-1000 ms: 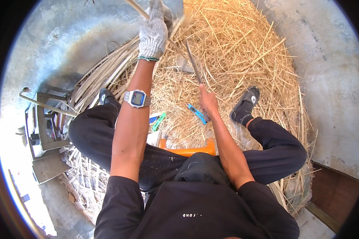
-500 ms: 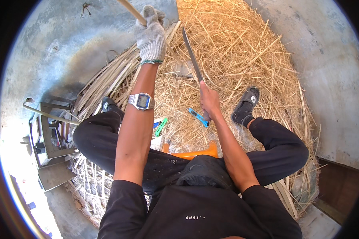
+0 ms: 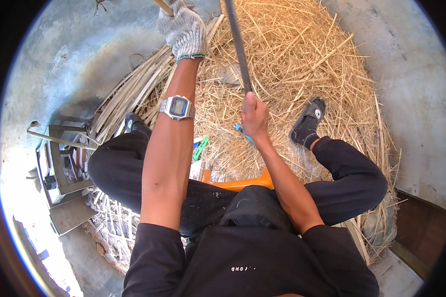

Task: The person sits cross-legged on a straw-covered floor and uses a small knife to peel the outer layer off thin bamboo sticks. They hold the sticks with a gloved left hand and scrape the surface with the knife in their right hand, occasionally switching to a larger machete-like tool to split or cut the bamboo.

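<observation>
Head view, looking down at a seated person.

Left hand [image 3: 184, 27]: in a knitted grey work glove, raised toward the upper edge; fingers closed round a pale bamboo strip [image 3: 162, 6] that runs out of the top of the picture. A metal wristwatch [image 3: 177, 106] sits on the bare forearm below the glove.

Right hand [image 3: 254, 116]: bare, fingers wrapped tight round the handle of a long dark blade [image 3: 237, 42], which rises from the fist almost straight up and leaves the view at the top. Blade and strip stand near each other above the hands; whether they touch cannot be told.

Straw pile [image 3: 292, 59]: loose golden shavings and stalks covering the concrete floor [image 3: 64, 54] ahead of and to the right of the person.

Bundle of split canes [image 3: 129, 96]: lying at the left of the pile, slanting toward the gloved hand.

Black sandals: one by the left knee [image 3: 133, 122], one on the right foot [image 3: 308, 121], resting on the straw.

Orange plastic stool [image 3: 240, 183]: between the legs, partly hidden.

Green and blue small tools [image 3: 200, 147]: on the straw just beside the left knee; kind not clear.

Wooden frame [image 3: 59, 158]: on the floor at the far left.
</observation>
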Tool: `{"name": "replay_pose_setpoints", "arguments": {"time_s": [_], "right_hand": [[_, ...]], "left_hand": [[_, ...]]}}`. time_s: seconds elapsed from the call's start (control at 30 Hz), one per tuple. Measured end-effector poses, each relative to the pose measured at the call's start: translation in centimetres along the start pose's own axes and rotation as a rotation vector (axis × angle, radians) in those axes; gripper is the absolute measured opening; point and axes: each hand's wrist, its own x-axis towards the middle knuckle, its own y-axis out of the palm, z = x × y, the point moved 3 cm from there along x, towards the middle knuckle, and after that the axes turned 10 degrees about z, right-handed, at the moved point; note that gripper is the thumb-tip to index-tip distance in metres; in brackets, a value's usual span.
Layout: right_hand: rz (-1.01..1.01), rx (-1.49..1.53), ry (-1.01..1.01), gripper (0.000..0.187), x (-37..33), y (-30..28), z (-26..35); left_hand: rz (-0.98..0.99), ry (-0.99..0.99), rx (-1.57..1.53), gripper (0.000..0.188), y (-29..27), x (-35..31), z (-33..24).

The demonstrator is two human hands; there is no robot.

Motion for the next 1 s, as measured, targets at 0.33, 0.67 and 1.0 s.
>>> {"name": "replay_pose_setpoints", "arguments": {"time_s": [0.33,0.67,1.0], "right_hand": [[0.145,-0.232,0.553,0.068,0.3,-0.8,-8.1],[0.096,0.332,-0.145,0.054,1.0,-0.8,5.9],[0.029,-0.479,0.348,0.074,0.7,-0.1,-12.6]], "left_hand": [[0.018,0.026,-0.083,0.058,-0.1,1.3,0.4],[0.022,-0.023,-0.137,0.050,-1.7,0.8,-0.2],[0.020,-0.037,-0.054,0.053,-0.1,0.7,0.1]]}}
